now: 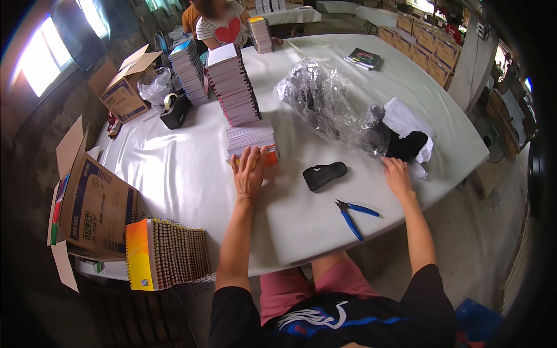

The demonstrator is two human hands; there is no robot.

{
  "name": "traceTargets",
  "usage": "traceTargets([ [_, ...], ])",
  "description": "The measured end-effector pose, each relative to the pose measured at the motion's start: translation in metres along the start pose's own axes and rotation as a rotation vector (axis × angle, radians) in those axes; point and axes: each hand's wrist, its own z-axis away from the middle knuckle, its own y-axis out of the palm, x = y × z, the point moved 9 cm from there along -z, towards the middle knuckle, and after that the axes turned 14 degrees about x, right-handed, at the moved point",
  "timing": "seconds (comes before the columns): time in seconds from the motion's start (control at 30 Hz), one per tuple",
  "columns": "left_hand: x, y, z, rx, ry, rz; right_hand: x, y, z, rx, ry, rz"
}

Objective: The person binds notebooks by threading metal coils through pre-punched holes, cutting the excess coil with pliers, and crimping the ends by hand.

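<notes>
My left hand (pixel 249 174) lies with spread fingers on the front of a low row of spiral notebooks (pixel 250 134), whose nearest cover is orange. Behind that row rises a tall stack of spiral notebooks (pixel 232 87). On the right, my right hand (pixel 398 177) rests at the edge of a black cloth (pixel 408 145) and crumpled clear plastic (pixel 336 104); its fingers look stretched out, with nothing visible in them. Between my hands lie a black pouch-like item (pixel 324 175) and, nearer to me, blue-handled cutting pliers (pixel 355 217).
Yellow-orange spiral notebooks (pixel 168 253) stand at the near left beside an open carton (pixel 101 209). Farther back are a tape dispenser (pixel 175 110), another open carton (pixel 123 95) and more notebook stacks (pixel 189 71). A person (pixel 223 29) is across the table (pixel 290 232).
</notes>
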Motion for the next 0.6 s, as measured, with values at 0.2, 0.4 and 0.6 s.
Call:
traceTargets([
  [0.2, 0.004, 0.002, -0.006, 0.077, -0.054, -0.021, 0.007, -0.033, -0.008, -0.027, 0.032, -0.295],
  [0.4, 0.009, 0.006, -0.011, 0.094, -0.093, 0.034, -0.013, -0.059, -0.008, -0.002, 0.183, -0.252],
  [0.6, 0.011, 0.006, -0.005, 0.081, -0.15, 0.045, -0.043, -0.043, 0.018, 0.051, 0.364, -1.176],
])
